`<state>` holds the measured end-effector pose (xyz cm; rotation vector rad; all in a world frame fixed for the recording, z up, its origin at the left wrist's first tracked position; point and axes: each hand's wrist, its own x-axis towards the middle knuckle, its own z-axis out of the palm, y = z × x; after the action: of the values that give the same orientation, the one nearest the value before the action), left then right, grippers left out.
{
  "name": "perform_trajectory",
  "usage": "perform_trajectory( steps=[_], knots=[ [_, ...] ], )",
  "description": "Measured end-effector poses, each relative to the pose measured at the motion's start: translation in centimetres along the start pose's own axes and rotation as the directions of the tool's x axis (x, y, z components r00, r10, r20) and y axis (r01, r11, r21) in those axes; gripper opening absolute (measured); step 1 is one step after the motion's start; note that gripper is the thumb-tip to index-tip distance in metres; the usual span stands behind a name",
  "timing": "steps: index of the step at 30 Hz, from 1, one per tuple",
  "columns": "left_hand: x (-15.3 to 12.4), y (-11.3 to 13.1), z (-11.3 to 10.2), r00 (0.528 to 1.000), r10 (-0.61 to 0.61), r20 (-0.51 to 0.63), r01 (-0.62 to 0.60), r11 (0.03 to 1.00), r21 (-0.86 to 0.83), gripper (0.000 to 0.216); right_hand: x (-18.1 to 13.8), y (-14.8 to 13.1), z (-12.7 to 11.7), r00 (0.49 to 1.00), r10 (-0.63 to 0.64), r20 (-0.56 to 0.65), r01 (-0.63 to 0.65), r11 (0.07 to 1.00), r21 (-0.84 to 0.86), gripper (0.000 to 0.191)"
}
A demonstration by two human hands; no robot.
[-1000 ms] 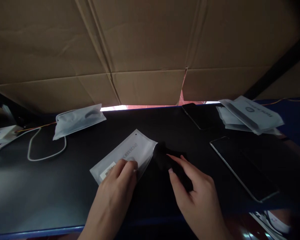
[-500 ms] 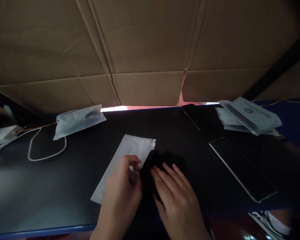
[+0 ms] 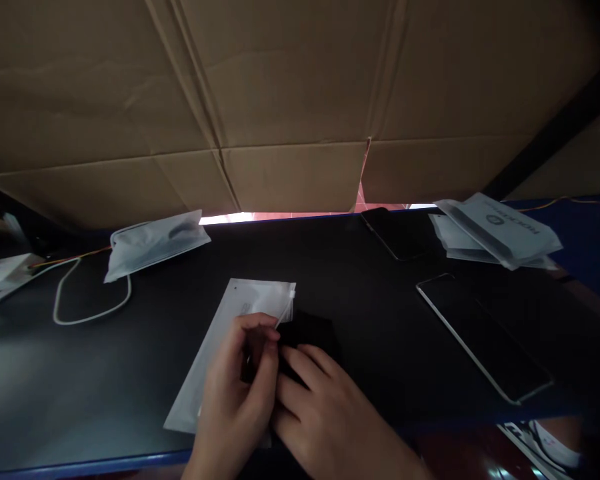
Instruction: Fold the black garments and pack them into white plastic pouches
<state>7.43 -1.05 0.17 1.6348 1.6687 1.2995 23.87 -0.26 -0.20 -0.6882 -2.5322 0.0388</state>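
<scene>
A translucent white zip bag (image 3: 207, 347) lies slanted on the dark tabletop, its slider at the far right corner. My left hand (image 3: 240, 387) is closed in a pinch, thumb and forefinger on the bag's right edge. Against that edge rests a bunched black item (image 3: 315, 330), seemingly cloth; how much of it is inside the bag I cannot tell. Over it lies my right hand (image 3: 320, 407), fingers bent and pressing it toward the bag. Both hands nearly touch, and they cover much of the black item.
On the right lie a large phone-like slab (image 3: 485, 340) and a smaller dark phone (image 3: 393, 233). Several printed white pouches (image 3: 505, 233) are piled at the back right. A filled pouch (image 3: 157, 243) and a white cable (image 3: 93, 317) are at left. Cardboard (image 3: 290, 87) hangs behind the table.
My right hand and the black item have moved left, up against my left hand. The bag has shifted slightly left and nearer. My left thumb and forefinger have come together on its edge.
</scene>
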Motion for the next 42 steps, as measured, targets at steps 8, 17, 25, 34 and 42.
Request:
perform_trajectory(
  steps=[8,17,25,34,42],
  knots=[
    [-0.5,-0.4,-2.4,0.978,-0.001,0.208,-0.02,0.995,0.1,0.039,0.1,0.1,0.0,0.973,0.227,0.042,-0.231,0.962,0.142,0.032],
    [-1.1,-4.1,-3.9,0.925,0.057,0.375,-0.265,0.804,0.533,0.062,0.1,0.4,-1.2,0.954,0.155,0.256,-0.262,0.846,0.465,0.036],
    [-2.2,-3.2,-3.2,0.941,0.067,0.332,-0.246,0.81,0.533,0.063,3.5,0.5,-0.6,0.958,0.199,0.208,-0.283,0.773,0.568,0.039],
    [-0.7,-6.5,-4.6,0.96,0.043,0.277,-0.232,0.679,0.697,0.059,-2.8,1.1,-2.7,0.966,0.246,-0.084,-0.238,0.967,0.093,0.042],
    [-1.2,-5.0,-3.2,0.945,0.085,0.317,-0.276,0.731,0.625,0.071,-2.0,0.8,-1.1,0.933,0.342,0.115,-0.36,0.901,0.243,0.033]
  ],
)
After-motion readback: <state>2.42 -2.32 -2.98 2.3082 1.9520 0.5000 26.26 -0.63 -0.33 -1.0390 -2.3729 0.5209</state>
